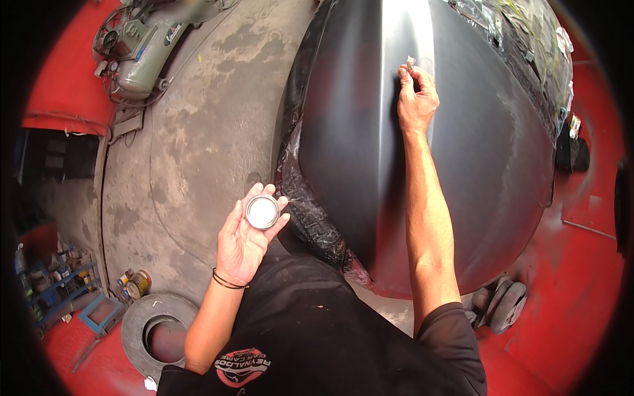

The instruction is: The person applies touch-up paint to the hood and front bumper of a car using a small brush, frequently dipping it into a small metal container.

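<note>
My left hand (pixel 243 241) is palm up beside the panel, with a small round tin (pixel 262 212) resting on its fingers. Whatever is in the tin looks white. Farther forward, my right hand (pixel 418 102) reaches over a dark, glossy car hood (pixel 343 138). Its thumb and fingers pinch a small, crumpled whitish piece (pixel 411 63), too small to make out as cloth or paper. That hand is at the bright reflected strip along the hood. Whether the piece touches the paint, I cannot tell.
Black plastic sheeting (pixel 307 191) edges the hood's left side, and more covering (pixel 528 53) lies at the far right. A grey-green air compressor (pixel 148 63) stands far left. A tire (pixel 140 330), paint cans (pixel 137 284) and a blue rack (pixel 63 290) are near left; wheels (pixel 507 307) sit at right.
</note>
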The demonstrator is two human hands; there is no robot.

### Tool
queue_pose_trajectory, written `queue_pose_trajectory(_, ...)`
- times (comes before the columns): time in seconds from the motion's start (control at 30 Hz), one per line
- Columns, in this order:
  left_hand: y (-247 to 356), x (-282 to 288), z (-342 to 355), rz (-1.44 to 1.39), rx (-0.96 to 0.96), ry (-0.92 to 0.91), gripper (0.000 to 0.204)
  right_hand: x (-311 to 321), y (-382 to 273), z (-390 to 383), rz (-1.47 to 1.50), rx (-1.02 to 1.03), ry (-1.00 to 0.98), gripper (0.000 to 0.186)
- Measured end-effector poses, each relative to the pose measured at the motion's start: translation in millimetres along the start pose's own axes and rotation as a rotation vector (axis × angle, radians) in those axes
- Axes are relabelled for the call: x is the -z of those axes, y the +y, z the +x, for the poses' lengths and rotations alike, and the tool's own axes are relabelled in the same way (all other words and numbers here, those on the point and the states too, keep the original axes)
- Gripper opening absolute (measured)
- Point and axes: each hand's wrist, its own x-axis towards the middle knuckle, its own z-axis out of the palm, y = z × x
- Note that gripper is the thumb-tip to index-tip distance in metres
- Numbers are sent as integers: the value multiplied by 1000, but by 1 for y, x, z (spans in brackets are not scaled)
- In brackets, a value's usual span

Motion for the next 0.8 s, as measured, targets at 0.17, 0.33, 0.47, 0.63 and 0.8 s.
queue_pose_trajectory(0.17, 0, -3, 0, 5, 4, -11, 53, 9, -10, -1, 213, -144, 80, 11)
queue_pose_trajectory(0.33, 1, -8, 1, 16, 2, -32, 54, 50, -32, -28, 337, -217, 195, 17)
queue_pose_trajectory(0.47, -1, -15, 4, 4, 18, -59, 54, 101, -49, -86, 416, -376, 299, 17)
queue_pose_trajectory(0.63, -9, -22, 7, 51, 66, -57, 54, 144, -74, -164, 346, -564, 217, 21)
queue_pose_trajectory(0.8, -21, -27, 10, 13, 143, -96, 50, 154, -108, -211, 365, -676, 129, 19)
